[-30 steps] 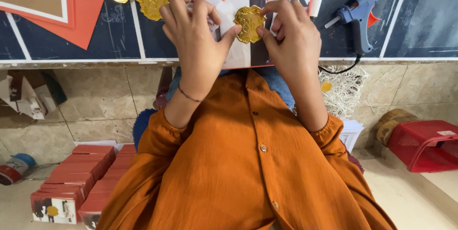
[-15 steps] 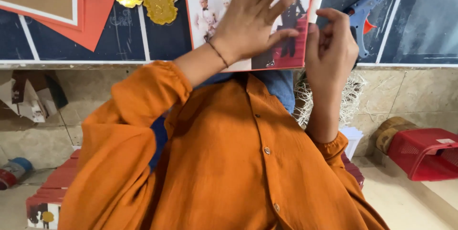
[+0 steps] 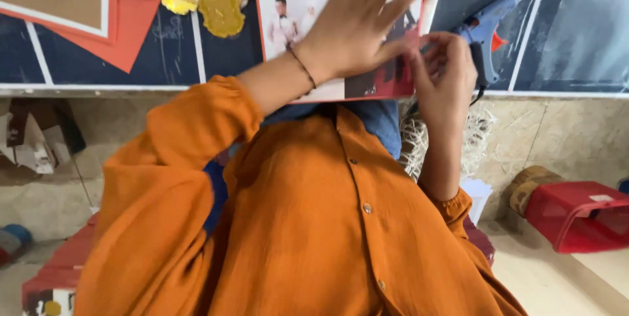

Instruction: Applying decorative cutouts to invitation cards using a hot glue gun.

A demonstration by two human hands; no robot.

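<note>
- While the left hand (image 3: 363,24) lies spread flat on the photo card (image 3: 288,21), fingers splayed and clenched on nothing, it pins the card to the dark table (image 3: 576,41).
- Right hand (image 3: 445,70) sits at the card's right edge, fingertips pinched together; whether they nip the edge itself or some small piece there cannot be told.
- Card: red-bordered print with figures on it, lying flat just under the left palm, its near edge over the table's lip.
- Handling judgement: thin, light, fairly stiff sheet; glossy face likely slippery, so flat palm pressure holds it better than a pinch. Creases easily if bent.
- Best hold: by the edges or corners, thumb under, fingers on top; keep off the printed face.
- Glue gun (image 3: 488,28), blue, lies just beyond the right hand, apart from it.
- Gold foil pieces (image 3: 219,8) lie well to the left of the left wrist, beside red card frames (image 3: 78,11).
- Red tub (image 3: 576,214) sits on the floor, below and right of the right forearm.
</note>
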